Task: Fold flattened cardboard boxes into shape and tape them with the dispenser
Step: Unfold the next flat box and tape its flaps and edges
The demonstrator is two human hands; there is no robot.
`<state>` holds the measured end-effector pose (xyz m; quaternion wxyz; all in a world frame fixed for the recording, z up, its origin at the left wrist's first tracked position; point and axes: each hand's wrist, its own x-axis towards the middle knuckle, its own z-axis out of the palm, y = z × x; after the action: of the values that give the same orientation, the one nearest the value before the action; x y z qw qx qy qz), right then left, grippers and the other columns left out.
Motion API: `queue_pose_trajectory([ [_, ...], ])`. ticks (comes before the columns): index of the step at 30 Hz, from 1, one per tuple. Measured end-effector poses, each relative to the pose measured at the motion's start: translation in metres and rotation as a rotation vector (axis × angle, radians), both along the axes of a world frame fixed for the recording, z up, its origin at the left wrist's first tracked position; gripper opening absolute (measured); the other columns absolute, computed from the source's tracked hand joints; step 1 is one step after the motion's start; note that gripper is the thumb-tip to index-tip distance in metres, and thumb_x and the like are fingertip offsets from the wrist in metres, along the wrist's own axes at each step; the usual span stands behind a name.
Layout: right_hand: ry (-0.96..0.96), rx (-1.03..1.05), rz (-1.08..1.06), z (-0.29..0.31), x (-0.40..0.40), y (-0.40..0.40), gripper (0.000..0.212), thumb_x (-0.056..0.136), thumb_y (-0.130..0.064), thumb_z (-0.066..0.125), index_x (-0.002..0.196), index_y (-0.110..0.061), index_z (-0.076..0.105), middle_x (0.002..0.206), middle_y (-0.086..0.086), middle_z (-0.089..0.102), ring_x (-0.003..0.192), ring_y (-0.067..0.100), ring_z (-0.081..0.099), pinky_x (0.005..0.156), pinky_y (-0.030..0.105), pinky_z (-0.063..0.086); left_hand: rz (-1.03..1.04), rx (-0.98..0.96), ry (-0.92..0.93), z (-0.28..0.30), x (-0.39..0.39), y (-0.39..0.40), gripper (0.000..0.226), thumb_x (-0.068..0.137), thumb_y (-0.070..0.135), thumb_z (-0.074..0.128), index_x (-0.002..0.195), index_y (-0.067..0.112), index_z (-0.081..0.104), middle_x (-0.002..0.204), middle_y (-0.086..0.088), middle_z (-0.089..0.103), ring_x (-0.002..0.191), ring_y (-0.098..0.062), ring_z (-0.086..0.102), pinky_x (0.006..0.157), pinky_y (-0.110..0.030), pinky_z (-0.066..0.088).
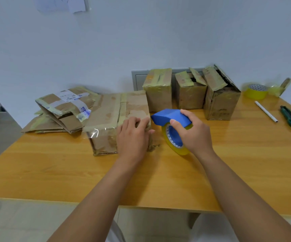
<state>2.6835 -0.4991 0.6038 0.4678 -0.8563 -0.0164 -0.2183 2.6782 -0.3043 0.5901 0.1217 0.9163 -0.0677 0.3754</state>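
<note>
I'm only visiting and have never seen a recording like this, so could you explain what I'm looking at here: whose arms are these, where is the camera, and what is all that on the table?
There is no machine here. A person wears a wide-angle camera on the head, so the single picture looks forward and down at their own arms. The left hand lies with straight fingers on the corner of a folded cardboard box, steadying it. The right hand grips a blue tape dispenser loaded with a yellowish roll, standing on the wooden table beside the box. Behind stand three taped boxes; at the left lies flattened cardboard waiting to be folded. At the right are a spare tape roll, a white pen and a green utility knife.
</note>
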Motion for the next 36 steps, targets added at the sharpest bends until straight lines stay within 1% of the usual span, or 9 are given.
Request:
queue_pose_trajectory([
  [2,0.0,-0.018,-0.012,-0.002,0.002,0.005,0.053,0.088,-0.053,0.066,0.135,-0.029,0.058,0.118,-0.004,0.064,0.104,0.019,0.059,0.083,0.039,0.054,-0.048,0.045,-0.004,0.003,0.003,0.01,0.036,0.081,0.043,0.076,0.11,0.022,0.069,0.099,-0.002,0.062,0.09,-0.024,0.057,0.075,-0.034,0.037],
  [6,0.02,-0.055,-0.03,-0.002,0.007,0.007,0.053,0.089,-0.055,0.064,0.136,-0.031,0.056,0.122,-0.001,0.063,0.106,0.02,0.058,0.084,0.04,0.054,-0.128,0.105,-0.031,0.006,0.01,0.026,0.031,0.091,0.044,0.058,0.107,0.02,0.069,0.095,0.001,0.062,0.087,-0.021,0.054,0.071,-0.033,0.037],
  [10,0.002,-0.077,-0.067,-0.003,0.006,0.011,0.054,0.09,-0.055,0.062,0.137,-0.028,0.056,0.118,0.001,0.065,0.102,0.021,0.059,0.082,0.042,0.054,-0.133,0.122,-0.093,0.001,0.012,0.023,0.026,0.092,0.034,0.055,0.105,0.019,0.071,0.093,0.0,0.062,0.085,-0.022,0.051,0.068,-0.034,0.034],
  [19,-0.024,-0.071,-0.094,-0.007,0.004,0.014,0.053,0.091,-0.052,0.063,0.136,-0.026,0.057,0.119,0.002,0.064,0.102,0.022,0.058,0.081,0.037,0.052,-0.132,0.108,-0.106,-0.003,0.006,0.024,0.027,0.092,0.024,0.06,0.117,0.017,0.07,0.103,-0.004,0.065,0.091,-0.025,0.057,0.075,-0.035,0.038],
  [25,-0.019,-0.069,-0.108,-0.007,0.004,0.014,0.053,0.091,-0.054,0.062,0.136,-0.027,0.056,0.119,0.002,0.065,0.103,0.022,0.059,0.084,0.04,0.053,-0.086,0.066,-0.019,0.002,-0.002,0.016,0.033,0.09,0.027,0.06,0.12,0.016,0.067,0.106,-0.002,0.065,0.094,-0.023,0.057,0.08,-0.035,0.039],
  [28,-0.021,-0.068,-0.104,-0.008,0.003,0.013,0.053,0.091,-0.053,0.062,0.136,-0.027,0.056,0.118,0.002,0.064,0.102,0.021,0.059,0.082,0.038,0.053,-0.139,0.0,0.113,0.015,-0.009,0.018,0.045,0.085,0.037,0.049,0.122,0.017,0.064,0.106,0.002,0.063,0.097,-0.018,0.054,0.081,-0.03,0.036],
  [30,-0.022,-0.066,-0.1,-0.008,0.002,0.013,0.053,0.091,-0.053,0.063,0.137,-0.027,0.056,0.117,0.002,0.064,0.1,0.021,0.058,0.08,0.038,0.053,-0.202,-0.079,0.166,0.025,-0.01,0.023,0.044,0.087,0.038,0.042,0.117,0.018,0.068,0.107,0.004,0.065,0.099,-0.016,0.054,0.083,-0.028,0.034],
  [33,-0.021,-0.061,-0.095,-0.007,0.002,0.014,0.053,0.091,-0.052,0.063,0.137,-0.026,0.056,0.118,0.001,0.064,0.1,0.021,0.059,0.08,0.038,0.054,-0.241,-0.128,0.191,0.035,-0.001,0.032,0.028,0.1,0.035,0.051,0.11,0.02,0.073,0.101,0.005,0.068,0.096,-0.015,0.056,0.078,-0.027,0.035],
  [36,-0.026,-0.051,-0.092,-0.007,0.001,0.013,0.053,0.091,-0.052,0.063,0.136,-0.026,0.056,0.118,0.0,0.063,0.1,0.021,0.059,0.08,0.039,0.054,-0.241,-0.102,0.154,0.034,0.009,0.033,0.018,0.096,0.034,0.062,0.101,0.022,0.075,0.092,0.005,0.067,0.089,-0.017,0.055,0.072,-0.027,0.032],
])
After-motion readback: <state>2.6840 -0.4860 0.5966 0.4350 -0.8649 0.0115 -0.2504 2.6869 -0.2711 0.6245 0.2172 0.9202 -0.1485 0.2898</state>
